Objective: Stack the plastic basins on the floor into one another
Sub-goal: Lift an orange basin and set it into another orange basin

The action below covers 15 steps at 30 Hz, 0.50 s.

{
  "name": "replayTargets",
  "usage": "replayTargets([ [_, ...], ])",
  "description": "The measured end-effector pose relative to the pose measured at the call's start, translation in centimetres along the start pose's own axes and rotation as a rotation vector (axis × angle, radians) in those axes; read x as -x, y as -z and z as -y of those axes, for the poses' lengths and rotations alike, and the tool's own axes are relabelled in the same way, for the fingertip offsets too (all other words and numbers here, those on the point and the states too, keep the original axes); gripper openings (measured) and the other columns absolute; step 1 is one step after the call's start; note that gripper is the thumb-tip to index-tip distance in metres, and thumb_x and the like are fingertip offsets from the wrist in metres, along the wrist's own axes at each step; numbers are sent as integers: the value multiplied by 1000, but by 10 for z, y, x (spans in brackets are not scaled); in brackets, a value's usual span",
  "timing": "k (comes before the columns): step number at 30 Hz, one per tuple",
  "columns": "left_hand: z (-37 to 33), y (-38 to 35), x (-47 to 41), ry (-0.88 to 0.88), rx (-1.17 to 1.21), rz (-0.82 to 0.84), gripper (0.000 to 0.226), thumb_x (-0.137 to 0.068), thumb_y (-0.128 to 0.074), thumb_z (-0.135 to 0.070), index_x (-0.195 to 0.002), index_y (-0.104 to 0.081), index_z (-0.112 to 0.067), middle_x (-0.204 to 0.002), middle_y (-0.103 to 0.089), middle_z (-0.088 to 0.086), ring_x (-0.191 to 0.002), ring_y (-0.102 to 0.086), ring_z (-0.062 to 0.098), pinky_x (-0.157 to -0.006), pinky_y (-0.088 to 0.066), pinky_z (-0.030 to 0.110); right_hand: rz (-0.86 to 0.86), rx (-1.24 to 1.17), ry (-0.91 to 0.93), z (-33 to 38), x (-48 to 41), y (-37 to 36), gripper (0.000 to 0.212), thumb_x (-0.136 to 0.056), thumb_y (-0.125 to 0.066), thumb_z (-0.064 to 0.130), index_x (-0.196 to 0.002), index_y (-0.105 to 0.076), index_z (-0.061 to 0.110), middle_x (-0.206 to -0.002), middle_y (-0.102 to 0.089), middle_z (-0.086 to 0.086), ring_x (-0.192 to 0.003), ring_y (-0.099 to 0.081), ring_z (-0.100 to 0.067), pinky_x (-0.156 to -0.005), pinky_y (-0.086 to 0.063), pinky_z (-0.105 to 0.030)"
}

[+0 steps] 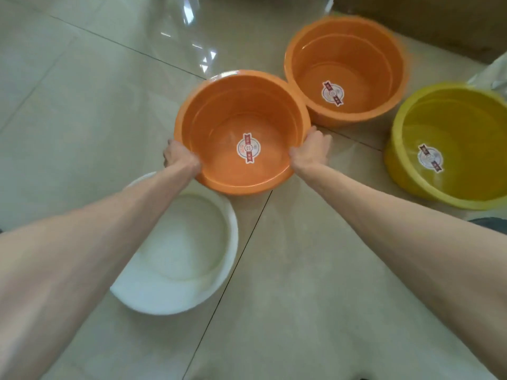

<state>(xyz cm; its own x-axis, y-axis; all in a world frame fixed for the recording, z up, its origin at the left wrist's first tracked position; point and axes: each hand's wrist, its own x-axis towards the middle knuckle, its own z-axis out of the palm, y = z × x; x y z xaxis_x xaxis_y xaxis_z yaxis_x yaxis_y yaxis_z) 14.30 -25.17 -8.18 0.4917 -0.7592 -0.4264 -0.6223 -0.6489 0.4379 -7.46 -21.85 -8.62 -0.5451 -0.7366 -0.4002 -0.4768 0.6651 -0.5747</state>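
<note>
While both arms reach forward, the left hand [179, 156] and the right hand [311, 152] clamp opposite sides of the rim of the near orange basin [219, 133], fingers curled over its edge. That basin sits between the two sets of fingers, mouth up, with only a round label [248, 148] on its bottom. Whether it rests on the tiled floor [301, 270] or is lifted just clear of it, I cannot quite tell from here.

Just beyond the right fingers stands a second orange basin [356, 50], its rim touching or nearly touching the held one, and it too holds only a label. Well out past the right fingers sits the yellow basin [411, 124], tilted a little toward us, a label on its bottom. Below the left fingers, partly under the left forearm, lies the white basin [192, 242], with nothing in it. Beyond the left fingers, clear plastic sheeting [189, 31] glints on the tiles.
</note>
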Motion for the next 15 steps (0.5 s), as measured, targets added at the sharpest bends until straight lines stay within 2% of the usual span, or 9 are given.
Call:
replayTargets([
  [2,10,-12,-3,-12,28,-11,46,-92,-57,-7,-137,-51,-1,-141,-55,21,-128,-57,37,-104,-45,40,19,-78,23,-15,1,-14,55,-89,-55,5,-143,-41,7,-124,-63,-16,-114,-61,-33,-99,-50,-42],
  [5,19,-16,-8,-39,109,-83,40,-79,-61,-9,-118,-66,-4,-117,-70,15,-109,-68,33,-91,-53,34,30,-137,16,-21,4,-22,67,-93,-48,4,-155,-23,10,-127,-63,-17,-114,-62,-34,-101,-49,-43],
  [8,14,-4,-2,-76,174,-109,34,-76,-54,-2,-104,-74,-7,-90,-68,6,-84,-66,23,-80,-51,29,68,-235,-34,-18,16,-11,62,-92,-48,6,-151,-30,9,-126,-61,-17,-114,-62,-36,-98,-51,-45],
  [10,-3,17,8,-135,186,-140,34,-75,-52,-1,-98,-75,-12,-83,-65,5,-77,-57,20,-79,-52,31,87,-309,-51,-19,28,6,54,-90,-54,18,-142,-44,7,-117,-67,-16,-107,-66,-38,-91,-55,-49],
  [12,-23,41,25,-212,227,-125,30,-75,-53,-1,-87,-73,-20,-80,-63,3,-74,-53,17,-73,-48,29,76,-362,-21,-13,38,41,32,-86,-58,22,-115,-62,8,-93,-74,-14,-86,-72,-38,-76,-60,-52],
  [14,-46,62,43,-275,339,-75,29,-76,-56,-1,-76,-69,-27,-80,-63,3,-72,-52,17,-70,-49,29,47,-394,46,0,38,84,11,-84,-59,13,-93,-64,12,-77,-73,-11,-69,-72,-33,-64,-60,-51],
  [15,-60,70,52,-289,406,-55,30,-75,-58,0,-73,-68,-29,-80,-64,4,-70,-53,17,-70,-52,30,27,-416,102,9,35,106,10,-82,-58,10,-90,-62,14,-73,-70,-10,-62,-70,-29,-60,-60,-50],
])
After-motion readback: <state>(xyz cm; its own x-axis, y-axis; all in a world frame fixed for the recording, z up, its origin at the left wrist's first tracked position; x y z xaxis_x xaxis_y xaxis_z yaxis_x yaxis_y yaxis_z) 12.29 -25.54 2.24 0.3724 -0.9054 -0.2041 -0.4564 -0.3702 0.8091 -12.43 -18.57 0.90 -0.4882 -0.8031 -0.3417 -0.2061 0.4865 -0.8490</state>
